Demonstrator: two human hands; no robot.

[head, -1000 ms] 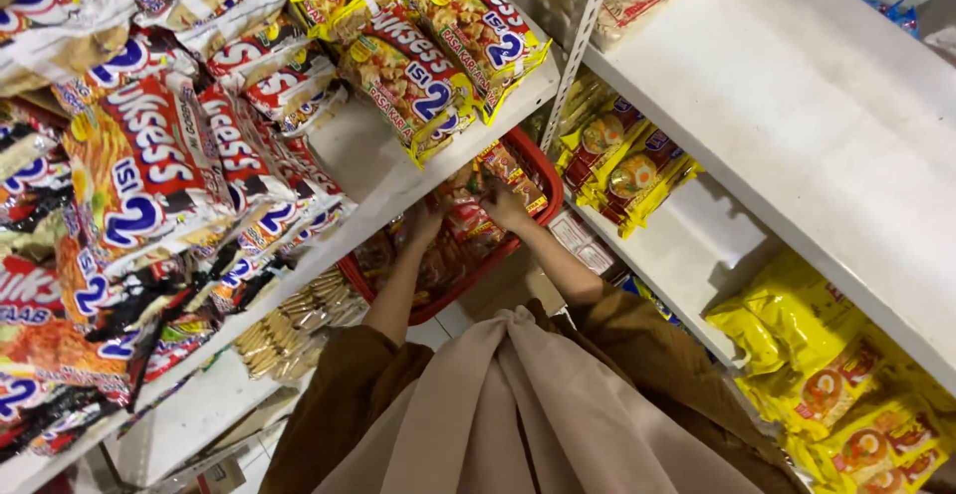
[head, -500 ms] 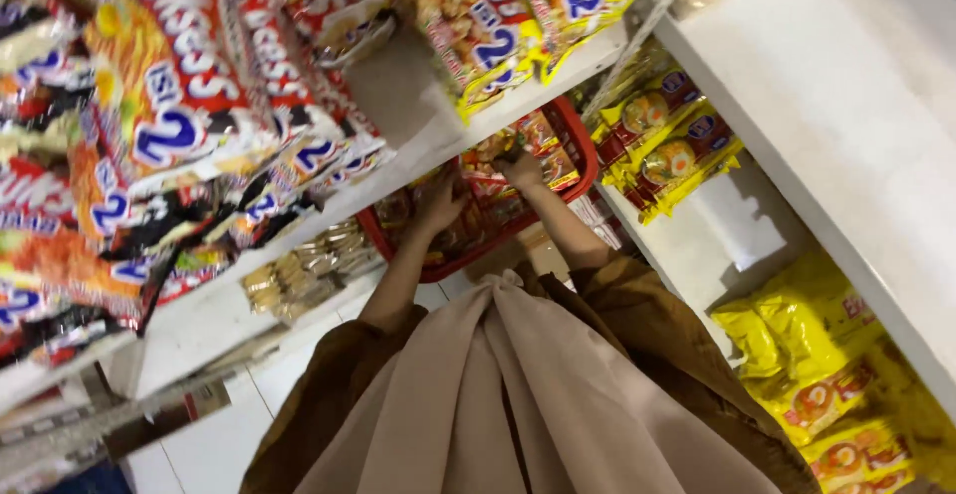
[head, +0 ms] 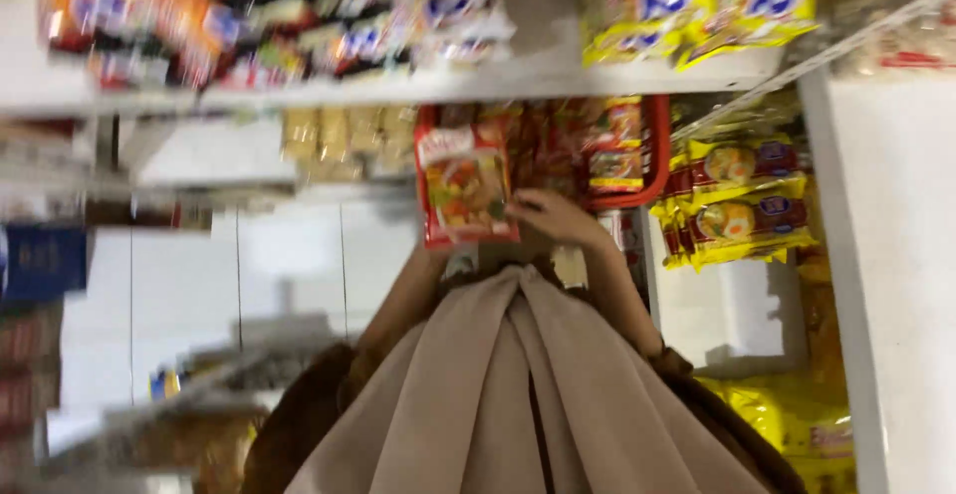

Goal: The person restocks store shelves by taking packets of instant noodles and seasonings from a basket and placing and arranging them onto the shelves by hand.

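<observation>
While the right hand [head: 558, 217] lies with fingers curled on the edge of a flat red snack packet with a food picture [head: 465, 187], the packet hangs upright before the red plastic basket [head: 652, 160] — left hand hidden behind it, grip impossible to tell — under the white shelf [head: 478, 84].

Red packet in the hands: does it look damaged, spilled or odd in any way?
Nothing stands out. The red packet looks whole, held between both hands above the red basket; only the right hand shows clearly. The picture is blurred, so small damage could be missed.
</observation>
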